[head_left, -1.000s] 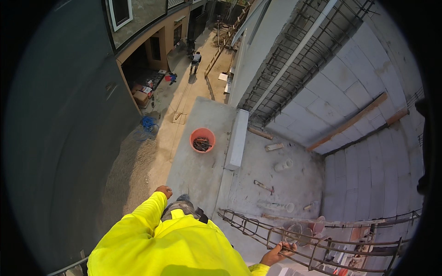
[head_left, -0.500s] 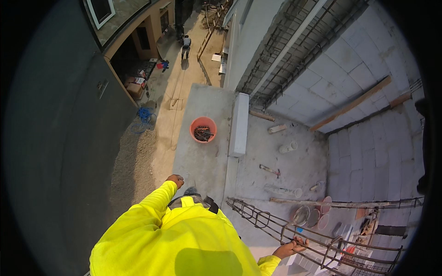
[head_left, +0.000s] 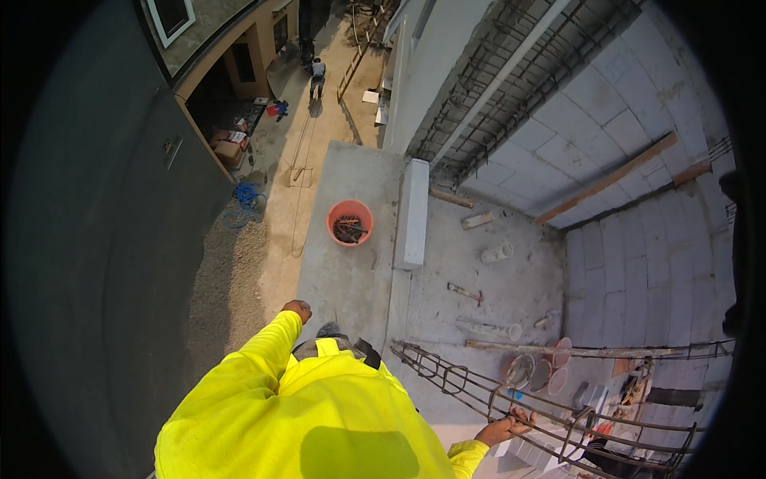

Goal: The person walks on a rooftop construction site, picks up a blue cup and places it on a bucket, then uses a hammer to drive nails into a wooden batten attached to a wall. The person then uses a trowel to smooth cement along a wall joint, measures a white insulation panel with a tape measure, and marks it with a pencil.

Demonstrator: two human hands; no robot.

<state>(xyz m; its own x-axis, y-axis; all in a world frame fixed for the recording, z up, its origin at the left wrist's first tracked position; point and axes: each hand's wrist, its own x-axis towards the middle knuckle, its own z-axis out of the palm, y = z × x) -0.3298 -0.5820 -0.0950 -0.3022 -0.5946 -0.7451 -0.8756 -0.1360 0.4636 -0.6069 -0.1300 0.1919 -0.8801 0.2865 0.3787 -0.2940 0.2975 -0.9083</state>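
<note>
My right hand (head_left: 508, 426) is wrapped around the lower bars of a rebar cage (head_left: 453, 381), long rods tied with square stirrups. The cage slants across the lower right, its narrow end beside my waist. My left hand (head_left: 298, 310) hangs out past the left side of my body, above the edge of a concrete slab (head_left: 343, 279). Its fingers are curled closed; what they hold, if anything, is hidden. Ahead on the slab stands an orange bucket (head_left: 349, 223) with dark metal pieces and a wooden-looking handle inside.
A pale block (head_left: 412, 215) lies along the slab's right side. On the floor beyond are a hammer (head_left: 464, 294) and white pipe pieces (head_left: 496, 253). Several buckets (head_left: 540, 375) stand beyond the cage. Left and lower, past the slab edge, is a gravel pile (head_left: 227, 275); a person (head_left: 317, 77) is farther off.
The view has shifted slightly. My left hand has moved a little to the left; my right hand keeps its grip on the cage. A dark shape now shows beneath the cage at lower right.
</note>
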